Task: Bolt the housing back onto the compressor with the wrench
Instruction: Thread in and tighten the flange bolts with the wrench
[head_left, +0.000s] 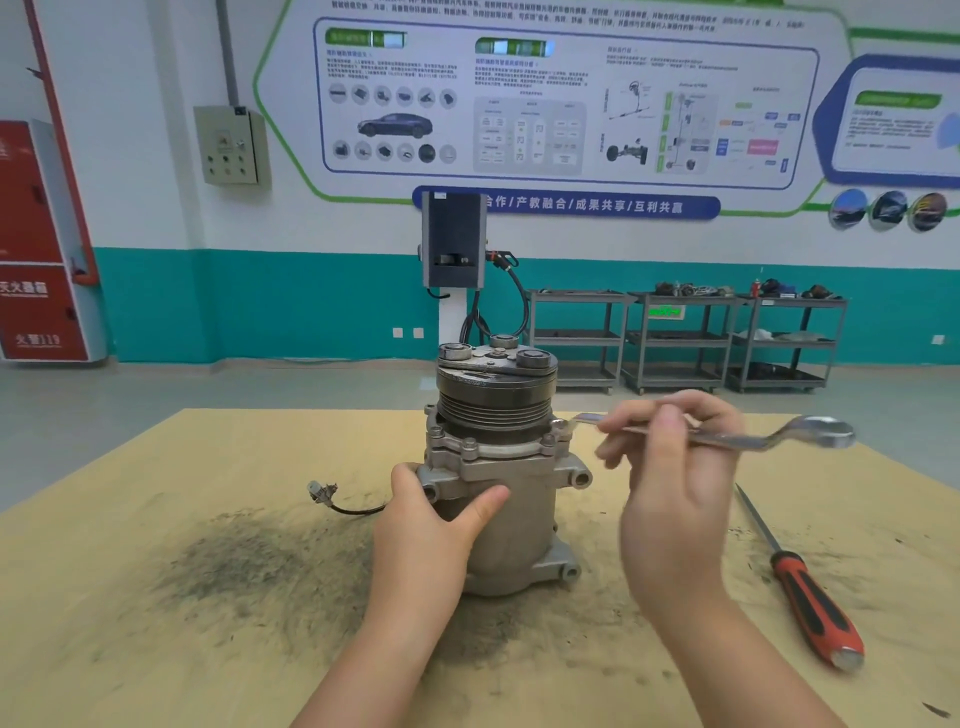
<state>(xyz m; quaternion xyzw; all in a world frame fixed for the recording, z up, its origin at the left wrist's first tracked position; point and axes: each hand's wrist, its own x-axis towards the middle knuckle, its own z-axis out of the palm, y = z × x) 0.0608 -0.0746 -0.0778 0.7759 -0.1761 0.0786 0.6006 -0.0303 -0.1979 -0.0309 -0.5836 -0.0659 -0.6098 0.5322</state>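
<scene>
A grey metal compressor (514, 525) stands upright on the wooden table, its black pulley (493, 395) on top. The housing flange (511, 460) sits below the pulley with bolts (470, 444) around its rim. My left hand (434, 530) grips the compressor body from the left, thumb across the front. My right hand (670, 467) holds a silver wrench (769, 439) level, to the right of the flange. The wrench's near end (569, 423) is at a bolt on the flange's right side; its ring end (826, 431) points right. The hand is motion-blurred.
A red-and-black handled screwdriver (802, 587) lies on the table (156, 623) at the right. A short cable with a connector (324, 493) trails left of the compressor. Dark grime marks the tabletop. Shelf carts (680, 338) and a charging post (454, 244) stand behind.
</scene>
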